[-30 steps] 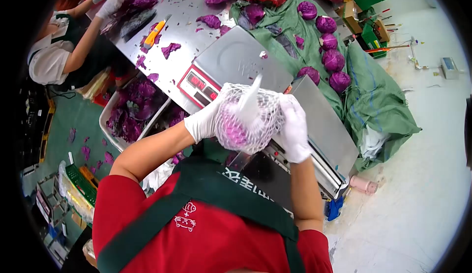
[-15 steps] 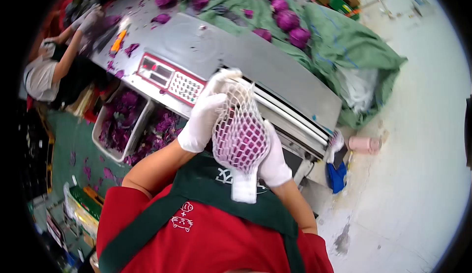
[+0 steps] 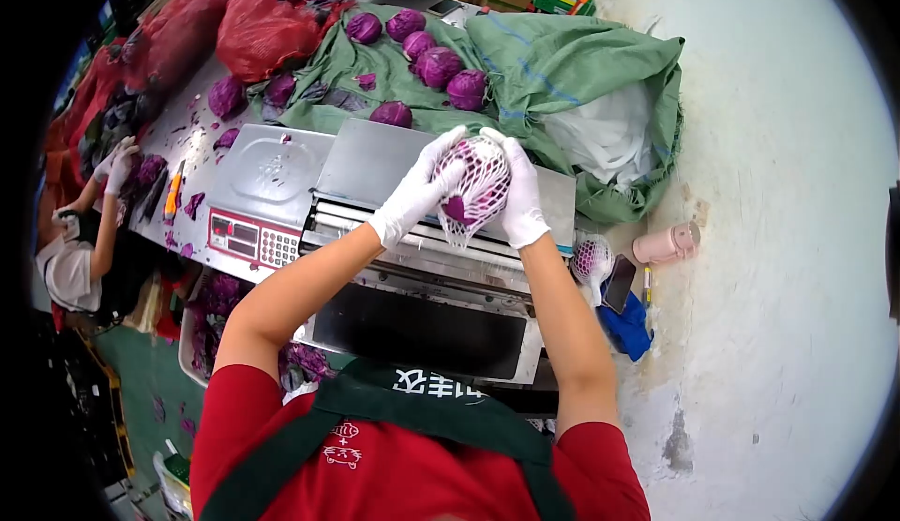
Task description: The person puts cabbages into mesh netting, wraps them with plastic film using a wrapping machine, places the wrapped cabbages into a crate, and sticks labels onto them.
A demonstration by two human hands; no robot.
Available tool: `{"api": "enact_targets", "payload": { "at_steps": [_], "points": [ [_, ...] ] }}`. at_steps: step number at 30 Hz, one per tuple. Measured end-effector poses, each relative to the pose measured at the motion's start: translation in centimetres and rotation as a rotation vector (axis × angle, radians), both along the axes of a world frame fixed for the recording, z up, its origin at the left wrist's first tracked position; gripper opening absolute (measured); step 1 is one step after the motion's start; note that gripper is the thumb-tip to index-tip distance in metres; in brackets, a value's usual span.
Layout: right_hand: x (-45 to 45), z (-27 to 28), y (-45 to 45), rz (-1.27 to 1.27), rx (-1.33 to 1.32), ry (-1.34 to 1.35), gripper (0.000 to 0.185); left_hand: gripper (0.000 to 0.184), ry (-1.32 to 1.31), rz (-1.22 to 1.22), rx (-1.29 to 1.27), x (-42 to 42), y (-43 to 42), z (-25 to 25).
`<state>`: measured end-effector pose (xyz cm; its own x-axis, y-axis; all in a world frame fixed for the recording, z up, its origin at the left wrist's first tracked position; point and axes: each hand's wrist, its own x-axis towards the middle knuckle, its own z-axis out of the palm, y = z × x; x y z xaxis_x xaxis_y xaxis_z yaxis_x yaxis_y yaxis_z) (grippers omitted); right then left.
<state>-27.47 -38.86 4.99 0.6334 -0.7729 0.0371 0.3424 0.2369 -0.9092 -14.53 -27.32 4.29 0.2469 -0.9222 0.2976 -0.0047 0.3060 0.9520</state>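
A red cabbage (image 3: 457,208) in a white foam net (image 3: 486,169) is held between my two gloved hands above the steel top of a film-wrapping machine (image 3: 370,160). My left hand (image 3: 412,197) presses on its left side, fingers curved along the net. On the other side, my right hand (image 3: 522,193) is wrapped round the cabbage. The loose end of the net hangs down toward me. Left of the machine sits a scale with a red-framed keypad (image 3: 267,242). A dark flat plate (image 3: 422,329) lies in front of the rollers.
Several bare red cabbages (image 3: 439,68) lie on a green sack (image 3: 534,43) behind. Another netted cabbage (image 3: 592,258), a phone (image 3: 619,282), a blue cloth (image 3: 626,326) and a pink bottle (image 3: 667,242) are at right. A co-worker (image 3: 80,249) handles leaves at far left.
Both hands have moved forward, away from my chest, carrying the netted cabbage out over the machine. The view has turned, showing more of the machine and the netted cabbage at right.
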Motion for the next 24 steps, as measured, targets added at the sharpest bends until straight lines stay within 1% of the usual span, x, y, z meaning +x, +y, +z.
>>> {"api": "enact_targets", "payload": {
  "at_steps": [2, 3, 4, 6, 7, 8, 10, 11, 12, 14, 16, 17, 18, 19, 20, 21, 22, 24],
  "points": [
    [0.1, -0.8, -0.2, -0.03, 0.03, 0.024, 0.032, 0.064, -0.119, -0.002, 0.04, 0.4, -0.5, -1.9],
    [0.1, -1.3, -0.4, -0.017, 0.014, 0.04, 0.032, 0.065, -0.166, -0.011, 0.048, 0.7, -0.7, -2.9],
    [0.3, -2.1, -0.8, 0.005, 0.013, 0.025, 0.032, 0.065, -0.158, -0.021, 0.061, 0.8, -0.6, -3.0],
    [0.2, -3.5, -1.6, 0.07, 0.051, -0.039, 0.032, 0.062, -0.332, -0.025, 0.008, 1.1, -0.4, -2.9],
    [0.1, -3.0, -1.5, 0.06, -0.011, 0.007, 0.032, 0.058, -0.304, -0.037, -0.001, 1.8, -1.0, -4.2],
    [-0.2, -2.7, -1.6, 0.057, -0.018, 0.059, 0.031, 0.049, -0.114, -0.069, 0.01, 1.9, -0.8, -2.9],
    [-1.6, -1.8, -1.8, -0.039, -0.267, 0.357, 0.029, 0.042, -0.23, 0.081, 0.09, 3.9, -0.1, -2.0],
    [-2.9, -2.1, -2.5, -0.053, -0.349, 0.449, 0.03, 0.042, -0.498, 0.105, 0.065, 5.3, 1.0, -1.0],
    [-5.0, -1.0, -2.8, -0.091, -0.692, 0.582, 0.028, 0.043, -0.766, 0.124, 0.033, 7.1, 2.3, -0.2],
    [-9.2, 1.7, -2.7, -0.073, -1.282, 0.828, 0.036, 0.048, -1.283, -0.016, -0.035, 11.9, 4.9, -0.4],
    [-13.1, 3.8, -2.5, 0.171, -1.675, 1.089, 0.049, 0.048, -1.725, -0.112, -0.032, 13.5, 7.7, 1.8],
    [-14.8, 3.7, -2.4, 0.269, -1.798, 1.128, 0.058, 0.048, -1.719, -0.124, -0.04, 14.3, 8.3, 1.2],
    [-16.0, 3.2, -2.0, 0.268, -1.792, 1.136, 0.058, 0.047, -1.72, -0.231, 0.041, 15.1, 9.0, 0.6],
    [-17.0, 2.5, -1.7, 0.407, -1.847, 1.163, 0.06, 0.045, -1.72, -0.333, 0.125, 15.3, 9.6, 0.3],
    [-17.5, 1.6, -1.5, 0.545, -1.902, 1.181, 0.061, 0.045, -1.724, -0.328, 0.126, 14.7, 9.3, 0.1],
    [-17.5, 0.7, -1.2, 0.573, -1.931, 1.142, 0.044, 0.045, -1.698, -0.359, 0.031, 13.4, 8.6, -0.2],
    [-17.2, -0.2, -1.0, 0.564, -1.941, 1.133, 0.044, 0.044, -1.673, -0.387, -0.062, 12.3, 7.9, -0.7],
    [-16.1, -1.4, -0.7, 0.526, -1.776, 0.916, 0.022, 0.037, -1.554, -0.319, -0.147, 10.3, 6.9, -2.8]
  ]
}}
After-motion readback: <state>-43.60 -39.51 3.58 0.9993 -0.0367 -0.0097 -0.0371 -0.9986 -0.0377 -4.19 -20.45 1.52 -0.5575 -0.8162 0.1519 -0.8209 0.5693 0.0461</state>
